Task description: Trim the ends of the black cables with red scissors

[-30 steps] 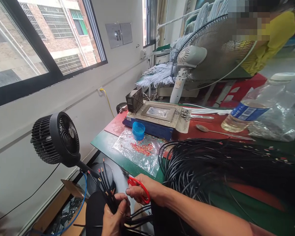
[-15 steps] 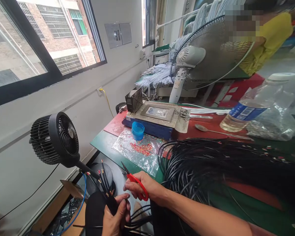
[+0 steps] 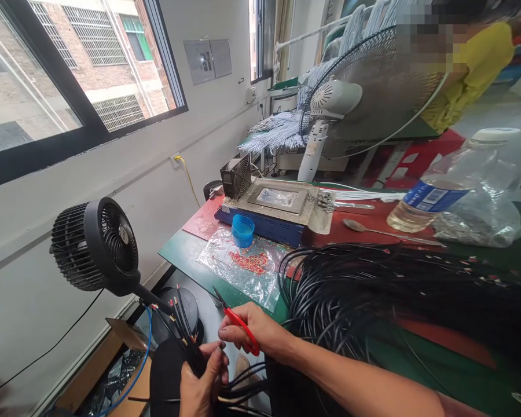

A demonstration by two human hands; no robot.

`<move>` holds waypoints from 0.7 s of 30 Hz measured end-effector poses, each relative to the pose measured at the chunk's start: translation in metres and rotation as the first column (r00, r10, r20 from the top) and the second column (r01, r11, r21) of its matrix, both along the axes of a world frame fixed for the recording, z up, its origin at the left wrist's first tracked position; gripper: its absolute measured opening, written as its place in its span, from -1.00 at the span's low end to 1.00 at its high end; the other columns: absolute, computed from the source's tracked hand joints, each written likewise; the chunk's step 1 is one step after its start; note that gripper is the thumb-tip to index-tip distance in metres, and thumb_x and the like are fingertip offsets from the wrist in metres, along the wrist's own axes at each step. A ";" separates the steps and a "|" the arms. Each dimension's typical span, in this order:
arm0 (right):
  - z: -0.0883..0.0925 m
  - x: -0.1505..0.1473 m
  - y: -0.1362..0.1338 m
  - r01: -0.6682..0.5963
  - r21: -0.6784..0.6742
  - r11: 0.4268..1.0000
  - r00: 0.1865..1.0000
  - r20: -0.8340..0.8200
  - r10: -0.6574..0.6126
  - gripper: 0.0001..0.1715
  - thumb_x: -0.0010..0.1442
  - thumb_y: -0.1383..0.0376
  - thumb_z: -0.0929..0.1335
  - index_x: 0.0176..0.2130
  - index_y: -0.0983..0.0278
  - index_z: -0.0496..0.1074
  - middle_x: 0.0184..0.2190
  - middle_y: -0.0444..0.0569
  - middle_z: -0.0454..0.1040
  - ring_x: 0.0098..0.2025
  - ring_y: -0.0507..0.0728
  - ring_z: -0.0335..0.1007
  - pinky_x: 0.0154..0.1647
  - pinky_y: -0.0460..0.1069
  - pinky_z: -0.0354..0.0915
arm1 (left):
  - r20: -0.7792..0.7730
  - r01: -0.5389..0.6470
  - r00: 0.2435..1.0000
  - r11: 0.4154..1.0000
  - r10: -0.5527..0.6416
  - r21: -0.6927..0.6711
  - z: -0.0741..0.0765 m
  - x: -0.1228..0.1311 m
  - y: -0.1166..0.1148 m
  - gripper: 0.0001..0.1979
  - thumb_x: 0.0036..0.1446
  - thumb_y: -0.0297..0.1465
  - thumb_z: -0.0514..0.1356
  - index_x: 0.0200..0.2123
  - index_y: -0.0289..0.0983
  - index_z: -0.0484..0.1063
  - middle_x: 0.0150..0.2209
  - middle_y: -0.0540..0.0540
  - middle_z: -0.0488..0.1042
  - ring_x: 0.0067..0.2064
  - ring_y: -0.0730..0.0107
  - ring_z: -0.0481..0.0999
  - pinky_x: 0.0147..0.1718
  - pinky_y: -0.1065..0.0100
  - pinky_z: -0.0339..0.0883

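A: Where was the bunch of cables (image 3: 191,349), and which way did it point?
B: Off the table (image 3: 180,252), before its near left edge, in the left hand (image 3: 202,379). The stripped ends pointed up and leftward, away from the person; the long axis slanted back down to the fist.
A: How did that hand sit?
B: Closed around the bunch, thumb and forefinger nearly meeting. It hid the middle, and black tails came out on its right.
A: The right hand (image 3: 252,333)?
B: Partly curled, with hold of the scissors (image 3: 241,324); their slim dark blades aimed leftward and away. I couldn't tell how tight the grip was.
A: Materials?
B: Smooth black sheaths with red and pale tips; glossy red handles on the scissors.
A: Anything around?
B: Crinkled clear plastic (image 3: 263,292) by the table's left edge, strewn with red bits (image 3: 249,263), a round blue cup (image 3: 243,234) at its far side. A shiny heap of looped cable (image 3: 330,278) crowded the near edge, partly behind the right forearm (image 3: 347,375).
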State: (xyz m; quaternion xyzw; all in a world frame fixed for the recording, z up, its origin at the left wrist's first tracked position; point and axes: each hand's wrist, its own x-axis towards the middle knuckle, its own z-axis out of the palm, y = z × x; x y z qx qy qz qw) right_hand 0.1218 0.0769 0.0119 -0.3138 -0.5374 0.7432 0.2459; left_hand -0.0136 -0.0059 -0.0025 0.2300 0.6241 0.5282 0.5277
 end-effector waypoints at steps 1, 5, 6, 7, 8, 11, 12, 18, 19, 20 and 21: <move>0.000 0.000 0.000 0.021 0.047 0.999 1.000 0.019 -0.022 -0.57 -0.15 0.05 0.42 -0.46 0.38 0.43 -0.70 -0.22 0.21 -0.69 -0.11 0.03 -0.70 -0.18 -0.04 | -0.037 0.011 0.999 1.000 -0.011 -0.002 0.001 0.000 0.000 -0.67 -0.26 -0.21 0.27 -0.50 -0.38 0.43 -0.70 0.00 0.36 -0.70 0.63 0.20 -0.70 0.49 -0.13; 0.002 0.000 -0.002 0.077 0.258 0.963 0.990 0.096 -0.105 -0.62 -0.21 0.13 0.46 -0.44 0.38 0.46 -0.69 -0.24 0.12 -0.61 -0.11 -0.05 -0.63 -0.17 -0.07 | -0.175 0.087 0.981 0.996 -0.087 -0.009 0.003 0.003 -0.001 -0.66 -0.23 -0.16 0.23 -0.57 -0.38 0.43 -0.77 0.02 0.30 -0.70 0.61 0.16 -0.67 0.45 -0.07; 0.003 0.000 -0.002 0.083 0.278 0.957 0.987 0.107 -0.116 -0.64 -0.17 0.13 0.45 -0.44 0.38 0.47 -0.69 -0.24 0.12 -0.61 -0.11 -0.04 -0.62 -0.17 -0.07 | -0.167 0.082 0.982 0.997 -0.083 -0.012 0.002 0.003 -0.001 -0.66 -0.24 -0.16 0.24 -0.55 -0.38 0.44 -0.78 0.02 0.31 -0.70 0.61 0.17 -0.66 0.44 -0.05; 0.002 0.000 -0.002 0.091 0.289 0.953 0.985 0.111 -0.128 -0.67 -0.12 0.14 0.42 -0.43 0.37 0.47 -0.68 -0.23 0.14 -0.60 -0.10 -0.02 -0.61 -0.16 -0.05 | -0.143 0.062 0.988 0.998 -0.063 -0.016 0.002 0.003 -0.001 -0.66 -0.25 -0.17 0.25 -0.53 -0.37 0.45 -0.77 0.01 0.33 -0.69 0.59 0.20 -0.66 0.44 -0.03; 0.002 0.000 -0.002 0.106 0.306 0.946 0.982 0.115 -0.147 -0.70 -0.06 0.15 0.39 -0.42 0.37 0.47 -0.67 -0.22 0.17 -0.60 -0.09 0.00 -0.60 -0.16 -0.03 | -0.110 0.029 0.993 0.999 -0.032 -0.020 0.001 0.003 0.000 -0.65 -0.28 -0.18 0.27 -0.49 -0.37 0.45 -0.75 -0.01 0.37 -0.68 0.57 0.23 -0.67 0.45 -0.02; -0.003 0.000 -0.002 0.156 0.521 0.839 0.959 0.125 -0.256 -0.76 0.03 0.20 0.34 -0.42 0.35 0.45 -0.62 -0.17 0.26 -0.56 -0.07 0.10 -0.56 -0.15 0.03 | -0.021 -0.098 0.995 0.992 0.097 -0.081 -0.002 -0.001 0.002 -0.59 -0.32 -0.20 0.30 -0.38 -0.36 0.45 -0.62 -0.09 0.48 -0.62 0.57 0.30 -0.72 0.51 -0.05; -0.004 0.000 -0.003 0.145 0.649 0.747 0.953 0.112 -0.282 -0.79 0.03 0.22 0.34 -0.44 0.34 0.43 -0.61 -0.16 0.29 -0.54 -0.05 0.12 -0.54 -0.14 0.03 | 0.007 -0.121 0.992 0.987 0.122 -0.107 -0.003 -0.004 0.003 -0.58 -0.31 -0.20 0.30 -0.36 -0.36 0.44 -0.60 -0.09 0.49 -0.66 0.63 0.25 -0.74 0.54 -0.10; -0.001 -0.002 -0.012 -0.079 0.994 -0.073 0.985 0.067 -0.157 -0.75 0.20 0.32 0.18 -0.48 0.29 0.30 -0.55 -0.15 0.35 -0.53 -0.01 0.10 -0.54 -0.06 -0.05 | 0.304 -0.021 0.951 0.992 0.059 -0.127 -0.003 -0.011 0.008 -0.66 -0.36 -0.22 0.32 -0.48 -0.32 0.44 -0.76 0.12 0.20 -0.78 0.72 -0.02 -0.84 0.51 -0.17; 0.002 -0.002 -0.013 -0.103 0.985 -0.136 0.985 0.082 -0.152 -0.74 0.21 0.31 0.17 -0.48 0.29 0.29 -0.54 -0.15 0.35 -0.53 -0.01 0.10 -0.55 -0.05 -0.08 | 0.331 -0.007 0.942 0.992 0.048 -0.124 -0.002 -0.010 0.008 -0.68 -0.36 -0.22 0.33 -0.53 -0.31 0.42 -0.76 0.12 0.18 -0.76 0.71 0.01 -0.83 0.51 -0.13; 0.004 -0.001 -0.014 -0.121 0.976 -0.182 0.984 0.093 -0.152 -0.73 0.21 0.30 0.16 -0.47 0.30 0.28 -0.53 -0.14 0.34 -0.52 0.00 0.10 -0.56 -0.04 -0.10 | 0.349 0.004 0.936 0.993 0.036 -0.115 -0.001 -0.009 0.008 -0.69 -0.37 -0.22 0.33 -0.57 -0.32 0.41 -0.76 0.12 0.17 -0.75 0.71 0.03 -0.82 0.52 -0.09; 0.007 -0.001 -0.015 -0.130 0.967 -0.217 0.984 0.098 -0.149 -0.73 0.21 0.30 0.16 -0.47 0.30 0.28 -0.52 -0.13 0.34 -0.51 0.00 0.10 -0.57 -0.03 -0.11 | 0.357 0.015 0.934 0.994 0.025 -0.111 0.000 -0.008 0.008 -0.70 -0.36 -0.23 0.33 -0.58 -0.32 0.40 -0.75 0.12 0.17 -0.74 0.71 0.05 -0.81 0.53 -0.06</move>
